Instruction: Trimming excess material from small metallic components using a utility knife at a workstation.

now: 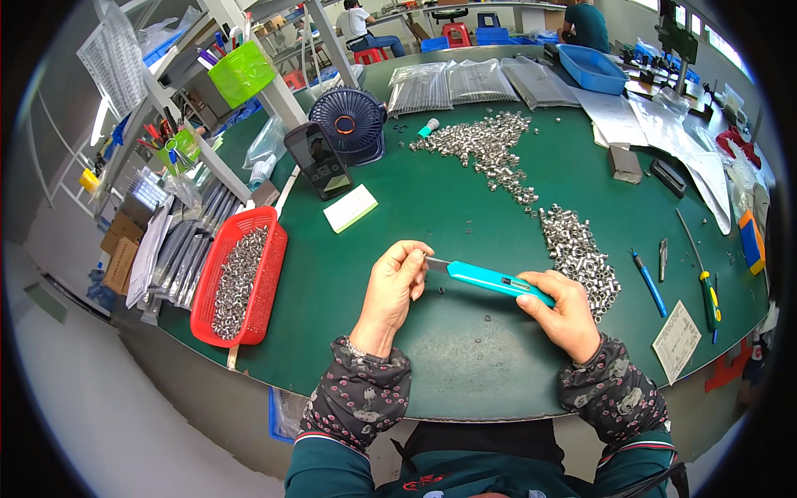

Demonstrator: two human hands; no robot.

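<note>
The turquoise utility knife [495, 280] sits just below the middle of the frame, held above the green tabletop [465, 349]. Its long axis runs from the upper left, where the metal blade end pokes out, down to the lower right, where the handle ends. Your right hand [567, 312] is wrapped around the handle end, fingers closed on it and thumb lying along the top. Your left hand [393, 285] meets the blade end, its fingers curled and pinched together right at the tip; whether a small part is caught between them is too small to tell. So the knife bridges both hands, the right one carrying it and the left one touching its point.

Just right of your right hand lies a heap of small metal sleeves [581, 249], trailing up toward a larger scatter in the upper middle. A red basket [270, 282] of the same parts stands at the left, and a dark phone [319, 159] leans beside a small fan [349, 120] above it.
</note>
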